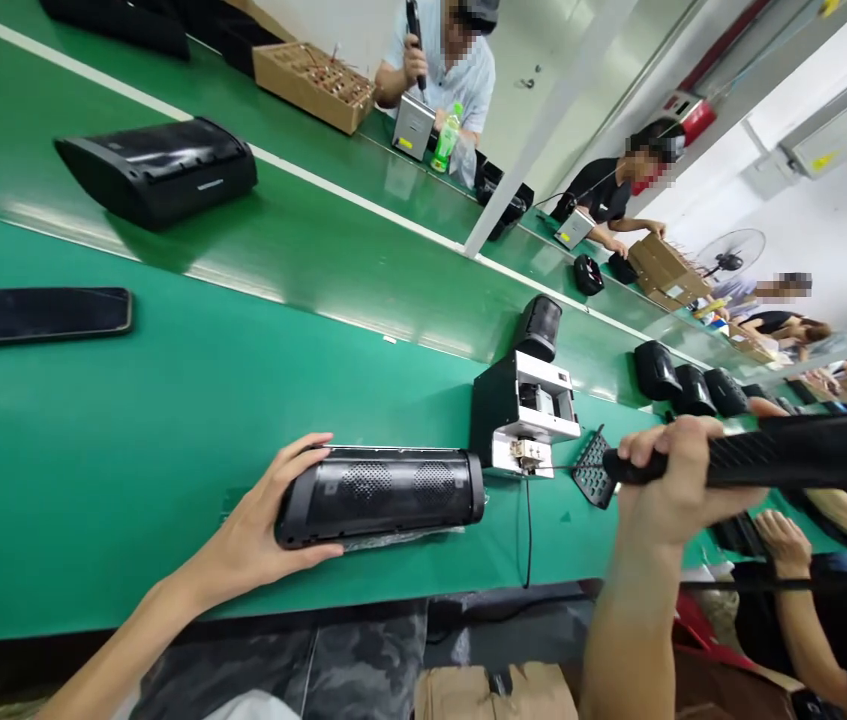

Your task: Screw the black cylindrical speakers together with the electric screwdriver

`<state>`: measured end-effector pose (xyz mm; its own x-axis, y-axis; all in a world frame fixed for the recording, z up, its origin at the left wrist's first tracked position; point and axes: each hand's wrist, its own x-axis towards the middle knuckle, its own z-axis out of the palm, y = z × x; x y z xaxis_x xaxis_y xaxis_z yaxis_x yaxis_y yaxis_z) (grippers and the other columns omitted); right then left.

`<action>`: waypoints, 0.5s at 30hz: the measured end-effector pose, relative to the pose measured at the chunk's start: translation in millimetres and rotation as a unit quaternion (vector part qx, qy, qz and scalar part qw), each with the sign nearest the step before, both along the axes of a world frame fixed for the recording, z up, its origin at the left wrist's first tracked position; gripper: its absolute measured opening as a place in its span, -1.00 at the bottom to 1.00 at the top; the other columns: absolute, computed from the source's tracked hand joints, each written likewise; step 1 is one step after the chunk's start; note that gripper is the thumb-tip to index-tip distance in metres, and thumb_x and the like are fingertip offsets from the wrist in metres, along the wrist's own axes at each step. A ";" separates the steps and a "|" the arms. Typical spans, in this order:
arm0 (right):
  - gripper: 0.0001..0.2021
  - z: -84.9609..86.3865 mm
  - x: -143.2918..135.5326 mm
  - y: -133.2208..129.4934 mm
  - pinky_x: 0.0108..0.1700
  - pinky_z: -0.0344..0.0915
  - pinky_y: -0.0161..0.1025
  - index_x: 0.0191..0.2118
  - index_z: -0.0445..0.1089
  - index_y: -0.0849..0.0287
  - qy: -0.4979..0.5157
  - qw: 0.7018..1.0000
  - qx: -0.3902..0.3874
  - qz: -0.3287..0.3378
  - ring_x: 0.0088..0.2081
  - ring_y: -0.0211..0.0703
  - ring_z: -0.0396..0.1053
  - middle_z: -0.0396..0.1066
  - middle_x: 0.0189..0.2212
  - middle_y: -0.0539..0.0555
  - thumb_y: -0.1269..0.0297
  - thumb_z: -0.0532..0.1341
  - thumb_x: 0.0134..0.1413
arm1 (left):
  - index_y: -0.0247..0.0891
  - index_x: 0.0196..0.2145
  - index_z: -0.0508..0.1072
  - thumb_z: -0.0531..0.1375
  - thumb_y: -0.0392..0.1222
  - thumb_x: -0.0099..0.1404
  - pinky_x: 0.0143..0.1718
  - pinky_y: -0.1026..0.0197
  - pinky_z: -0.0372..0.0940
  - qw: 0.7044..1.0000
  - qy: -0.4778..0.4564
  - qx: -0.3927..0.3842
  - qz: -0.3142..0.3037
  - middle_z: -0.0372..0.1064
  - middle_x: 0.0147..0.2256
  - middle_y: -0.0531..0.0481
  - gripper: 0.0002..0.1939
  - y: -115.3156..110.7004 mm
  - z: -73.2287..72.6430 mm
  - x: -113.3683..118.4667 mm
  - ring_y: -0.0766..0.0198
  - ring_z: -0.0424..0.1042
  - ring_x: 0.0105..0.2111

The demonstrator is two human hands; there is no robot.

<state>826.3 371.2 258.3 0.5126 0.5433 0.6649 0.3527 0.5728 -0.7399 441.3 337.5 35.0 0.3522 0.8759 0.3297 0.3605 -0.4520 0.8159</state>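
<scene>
A black speaker-like housing with two perforated round areas lies on the green mat near its front edge. My left hand grips its left end, thumb below and fingers above. My right hand is wrapped round the handle of a black power tool, raised at the right, its thin shaft pointing left. That shaft's tip reaches a black and white box-shaped device, near a small metal part on its front. A black perforated piece lies between this device and my right hand.
A dark flat bar lies at the left. Black housings stand along the green conveyor. Across it, people work beside a cardboard box of parts and a green bottle. A co-worker's hand rests at the right.
</scene>
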 end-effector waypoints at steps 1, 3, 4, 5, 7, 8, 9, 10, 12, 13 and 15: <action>-0.69 -5.3 1.4 3.5 -0.54 0.34 -0.30 -0.08 0.35 0.04 -0.004 1.000 0.004 0.003 -0.66 -0.34 0.22 0.33 -0.53 -0.26 0.31 0.48 0.21 | 0.10 0.56 0.12 0.48 0.11 0.44 0.39 -0.42 0.43 1.000 0.000 0.001 0.004 0.13 0.55 -0.30 -0.08 0.3 -0.7 -0.6 -0.38 0.31 0.50; -0.60 -14.4 1.7 8.1 -0.56 0.33 -0.30 0.04 0.31 0.02 -0.011 1.000 0.001 0.012 -0.67 -0.32 0.20 0.35 -0.53 -0.28 0.31 0.48 0.22 | 0.11 0.55 0.13 0.48 0.10 0.44 0.38 -0.42 0.44 1.000 -0.004 -0.001 0.006 0.14 0.55 -0.30 -0.09 0.6 -1.1 -1.0 -0.38 0.32 0.49; -0.58 -18.0 1.5 9.1 -0.57 0.31 -0.30 0.07 0.30 0.02 -0.011 1.000 -0.003 0.018 -0.68 -0.32 0.19 0.35 -0.54 -0.29 0.31 0.48 0.22 | 0.11 0.55 0.13 0.48 0.10 0.44 0.38 -0.42 0.44 1.000 -0.006 -0.003 0.004 0.14 0.55 -0.29 -0.09 0.5 -0.7 -0.8 -0.38 0.32 0.49; -0.57 -20.8 1.1 9.1 -0.57 0.31 -0.29 0.08 0.30 0.02 -0.009 1.000 -0.011 0.025 -0.68 -0.31 0.20 0.35 -0.55 -0.29 0.30 0.48 0.22 | 0.11 0.55 0.13 0.48 0.10 0.44 0.38 -0.43 0.43 1.000 -0.009 -0.006 0.000 0.13 0.55 -0.29 -0.10 0.2 0.0 -0.2 -0.38 0.31 0.50; -0.55 -23.6 -0.9 5.0 -0.58 0.30 -0.29 0.09 0.32 0.02 -0.002 0.998 -0.034 0.044 -0.69 -0.30 0.20 0.35 -0.54 -0.28 0.31 0.51 0.21 | 0.12 0.54 0.12 0.46 0.13 0.46 0.41 -0.45 0.39 1.000 -0.016 -0.015 -0.003 0.10 0.56 -0.29 -0.11 -0.6 1.9 1.5 -0.38 0.28 0.51; -0.54 -23.5 -3.4 0.4 -0.59 0.29 -0.29 0.09 0.34 0.02 0.003 0.997 -0.051 0.057 -0.69 -0.30 0.20 0.35 -0.54 -0.28 0.33 0.52 0.20 | 0.12 0.54 0.12 0.45 0.15 0.47 0.42 -0.46 0.37 1.000 -0.020 -0.020 -0.002 0.09 0.56 -0.29 -0.12 -0.9 2.9 2.4 -0.38 0.26 0.52; -0.54 -22.3 -7.2 -6.3 -0.61 0.28 -0.28 0.09 0.36 0.02 0.009 0.995 -0.070 0.071 -0.70 -0.29 0.20 0.36 -0.54 -0.26 0.34 0.53 0.19 | 0.12 0.55 0.11 0.44 0.17 0.48 0.43 -0.46 0.36 0.999 -0.023 -0.025 0.000 0.09 0.56 -0.28 -0.12 -1.0 3.8 3.3 -0.38 0.25 0.53; -0.54 -20.2 -12.6 -15.1 -0.62 0.27 -0.29 0.09 0.38 0.01 0.017 0.992 -0.087 0.086 -0.70 -0.29 0.20 0.36 -0.54 -0.26 0.35 0.54 0.19 | 0.13 0.55 0.11 0.44 0.19 0.49 0.43 -0.45 0.36 0.999 -0.024 -0.027 -0.001 0.08 0.56 -0.28 -0.12 -0.9 4.7 4.0 -0.37 0.24 0.53; -0.53 -13.8 -27.8 -38.0 -0.64 0.23 -0.29 0.13 0.39 -0.02 0.036 0.988 -0.099 0.113 -0.72 -0.29 0.16 0.31 -0.55 -0.27 0.37 0.52 0.20 | 0.12 0.55 0.11 0.45 0.20 0.47 0.44 -0.42 0.35 0.999 -0.025 -0.022 -0.013 0.09 0.56 -0.29 -0.10 -0.2 6.3 5.0 -0.36 0.25 0.53; -0.53 -10.5 -37.0 -51.0 -0.65 0.22 -0.29 0.16 0.39 -0.06 0.043 0.986 -0.095 0.132 -0.73 -0.30 0.12 0.28 -0.55 -0.28 0.37 0.50 0.22 | 0.11 0.55 0.11 0.47 0.19 0.46 0.45 -0.41 0.35 0.999 -0.026 -0.018 -0.020 0.08 0.56 -0.30 -0.08 0.4 7.2 5.3 -0.35 0.25 0.53; -0.56 -6.7 -57.9 -75.8 -0.67 0.21 -0.24 0.19 0.38 -0.14 0.050 0.978 -0.089 0.184 -0.76 -0.29 0.05 0.24 -0.57 -0.28 0.29 0.46 0.31 | 0.08 0.55 0.10 0.50 0.17 0.43 0.47 -0.39 0.32 0.999 -0.032 -0.008 -0.031 0.07 0.55 -0.33 -0.05 1.6 8.8 5.7 -0.33 0.25 0.53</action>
<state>768.4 295.4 251.6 0.3179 0.8055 0.5002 0.0677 0.5069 -0.8593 447.0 339.2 43.8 0.3855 0.8581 0.3391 0.2787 -0.4586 0.8438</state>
